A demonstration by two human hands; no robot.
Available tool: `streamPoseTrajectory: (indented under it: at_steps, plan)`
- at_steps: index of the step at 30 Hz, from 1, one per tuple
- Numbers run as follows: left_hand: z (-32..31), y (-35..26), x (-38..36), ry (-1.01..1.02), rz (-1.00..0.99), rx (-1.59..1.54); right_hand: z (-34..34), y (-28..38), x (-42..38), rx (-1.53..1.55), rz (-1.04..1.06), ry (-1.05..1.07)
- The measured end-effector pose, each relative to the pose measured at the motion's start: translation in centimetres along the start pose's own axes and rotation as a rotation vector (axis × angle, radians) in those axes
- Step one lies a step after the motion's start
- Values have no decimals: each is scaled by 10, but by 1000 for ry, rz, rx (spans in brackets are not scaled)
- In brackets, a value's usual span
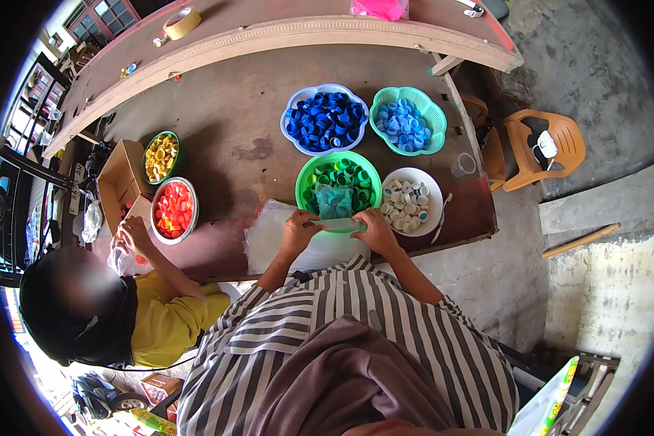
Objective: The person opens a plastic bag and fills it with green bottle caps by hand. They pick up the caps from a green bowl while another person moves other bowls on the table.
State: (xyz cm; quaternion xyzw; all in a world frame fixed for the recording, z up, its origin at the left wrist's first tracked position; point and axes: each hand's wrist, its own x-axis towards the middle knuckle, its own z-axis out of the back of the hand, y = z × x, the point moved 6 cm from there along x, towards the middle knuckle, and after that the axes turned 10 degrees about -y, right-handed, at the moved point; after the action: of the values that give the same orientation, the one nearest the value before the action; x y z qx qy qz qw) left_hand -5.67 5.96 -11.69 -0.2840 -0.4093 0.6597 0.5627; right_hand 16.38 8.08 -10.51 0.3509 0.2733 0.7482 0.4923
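A clear plastic bag (333, 206) with green bottle caps inside lies over the green basket (375, 176). My left hand (300, 229) is closed on the left end of the bag's near edge. At the right end, my right hand (376, 230) pinches the same edge, so it is stretched between both hands. Loose green bottle caps (350, 171) show in the basket beyond the bag. Flat clear plastic bags (265, 243) lie on the table under and beside my left forearm. White caps (407, 200) fill a white bowl (437, 196) just right of my right hand.
Dark blue caps (325, 120) and light blue caps (403, 125) fill baskets behind. Leftward are red caps (173, 209), yellow caps (161, 156) and a cardboard box (120, 178). A co-worker in a yellow top (171, 316) sits at left. A plastic cup (463, 165) stands near the right edge.
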Motion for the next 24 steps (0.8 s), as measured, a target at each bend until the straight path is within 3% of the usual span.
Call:
streamPoseTrajectory:
  at_steps: [2, 8, 13, 15, 19, 24]
  plan:
    - [-3, -8, 0, 21, -170, -140, -1, -4, 3, -63, -1, 37]
    - [-1, -15, 27, 103, -284, 96, 6, -2, 34, -84, 148, 80]
    - [6, -22, 72, 198, -295, 87, 18, 3, 76, -88, 198, 92]
    - [7, -25, 87, 170, -395, 10, 22, 2, 91, -52, 201, 58]
    - [8, -34, 106, 203, -244, -30, 25, -5, 114, -21, 260, 36]
    - [-1, -25, 116, 221, -114, -80, 18, -23, 129, 130, 119, 89]
